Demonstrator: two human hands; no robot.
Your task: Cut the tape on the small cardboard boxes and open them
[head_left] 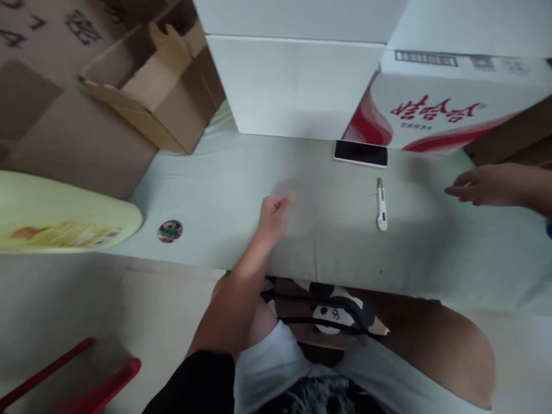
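My left hand [274, 217] is closed above the middle of the cloth-covered table, its fingers curled in and blurred at the tips. What it holds, if anything, is hidden. Off to the right, my right hand [489, 184] has its fingers pressed together over the table. Something small and pale shows at its fingers, too small to name. Between the two hands lies a white utility knife [382, 206], nearer to the right one and touched by neither. A phone [361, 153] with a dark screen rests behind the knife. Left of my left hand is a round colourful disc [170, 231].
White boxes [297, 86] and a red-and-white carton [435, 109] stand along the back. An open cardboard box [172, 109] is at the back left, with a pale yellow bottle [69, 213] at the left edge. Red bars [107, 385] show low at left.
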